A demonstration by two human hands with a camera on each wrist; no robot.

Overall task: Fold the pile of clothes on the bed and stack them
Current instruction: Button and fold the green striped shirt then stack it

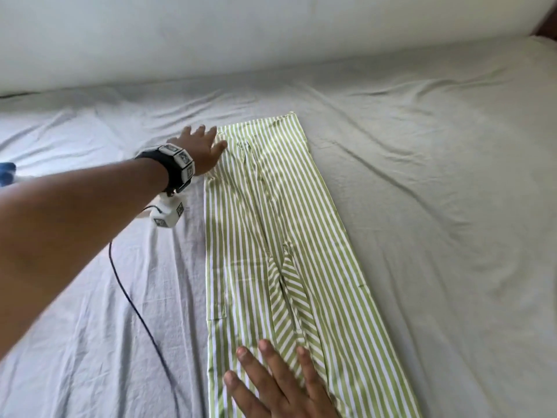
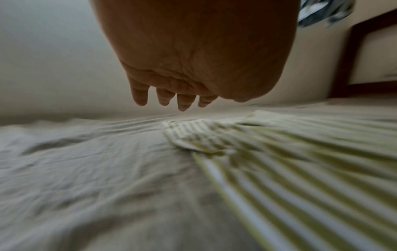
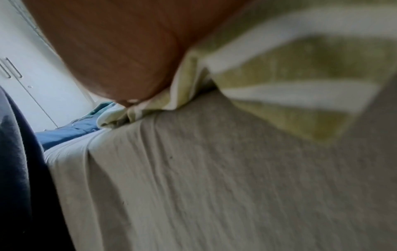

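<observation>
A green-and-white striped garment (image 1: 283,242) lies folded into a long narrow strip on the grey bed sheet (image 1: 437,206), running from the far middle toward me. My left hand (image 1: 202,146) reaches out flat over its far left corner, fingers spread and straight. In the left wrist view the fingers (image 2: 171,100) hang just above the bunched striped corner (image 2: 193,137). My right hand (image 1: 277,384) lies flat on the near end of the garment with fingers spread. In the right wrist view the palm (image 3: 120,56) presses on the striped cloth (image 3: 300,71).
A blue garment (image 1: 7,173) shows at the left edge of the bed, also seen as blue cloth (image 3: 68,130). A dark cable (image 1: 135,303) trails from my left wrist across the sheet. A white wall (image 1: 241,34) borders the bed's far side.
</observation>
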